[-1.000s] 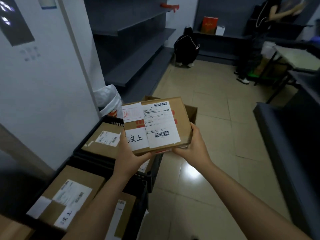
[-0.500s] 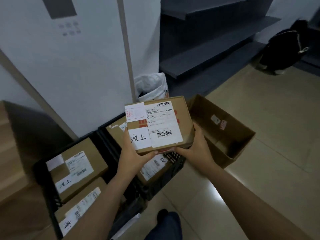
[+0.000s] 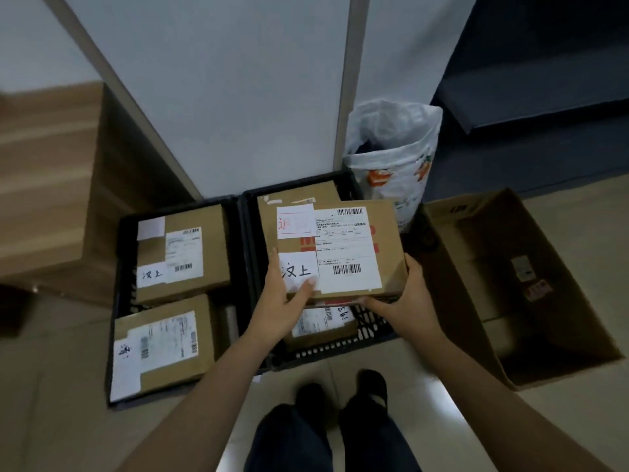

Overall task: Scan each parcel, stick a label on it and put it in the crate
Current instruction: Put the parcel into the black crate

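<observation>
I hold a brown cardboard parcel [image 3: 388, 233] with white shipping labels level above the right black crate [image 3: 340, 350]. My left hand [image 3: 284, 301] grips its near left corner, thumb on the handwritten label. My right hand [image 3: 408, 301] grips its near right corner from below and the side. Under it in that crate lie other labelled parcels [image 3: 320, 330], partly hidden. The left black crate [image 3: 119, 301] holds two labelled parcels, one at the back [image 3: 211, 253] and one at the front [image 3: 170, 345].
An open, nearly empty cardboard box [image 3: 510, 287] stands on the floor right of the crates. A white plastic bag [image 3: 394, 155] sits behind them by the wall. A wooden cabinet [image 3: 51, 185] is at the left, dark shelving [image 3: 544, 97] at the right. My feet [image 3: 340, 390] stand just before the crates.
My view has swung left and down onto the crates. The parcel, still in both hands, has come down over the right crate.
</observation>
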